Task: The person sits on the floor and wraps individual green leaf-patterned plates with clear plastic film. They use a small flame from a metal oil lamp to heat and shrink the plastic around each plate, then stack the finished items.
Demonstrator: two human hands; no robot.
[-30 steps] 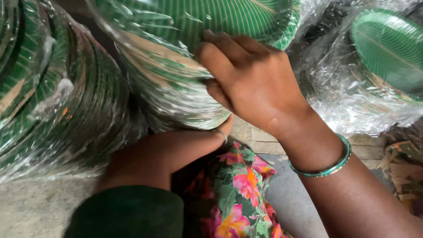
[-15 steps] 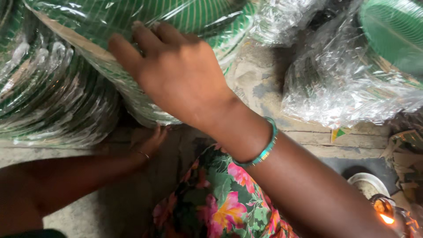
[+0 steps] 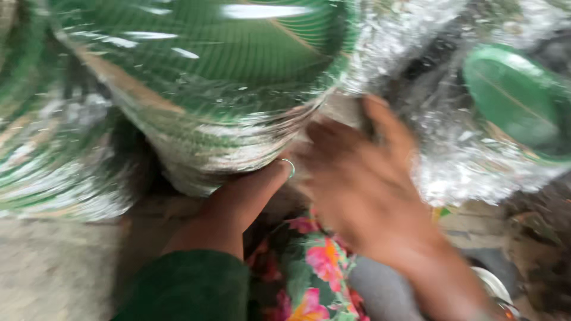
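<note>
Here, fingers (image 3: 279,172): those of the left hand (image 3: 250,193) press up against the underside of the plastic-wrapped stack of green plates (image 3: 220,89); one wears a thin ring; whether they curl round the wrap or only prop it, I cannot tell.
Right fingers (image 3: 380,122): blurred, spread loose and open against the crinkled wrap at the stack's right edge, not clearly gripping anything.
Right hand (image 3: 363,190): back of the hand toward me, wrist running down to the lower right corner.
Left arm: comes up from the bottom edge in a dark green sleeve (image 3: 184,285), bare from the cuff to the hand.
Stack of plates: upper middle of the view, tilted, green ribbed faces showing through the shiny film, resting on the left hand from below.
Neighbouring bundles: another wrapped stack (image 3: 53,154) just beside it on the left; a third wrapped bundle (image 3: 511,107) on the right, with a green plate face toward me.
Below the hands: floral cloth (image 3: 309,267) in pink and green, between the two arms.
Floor (image 3: 53,273): grey and bare at the lower left.
</note>
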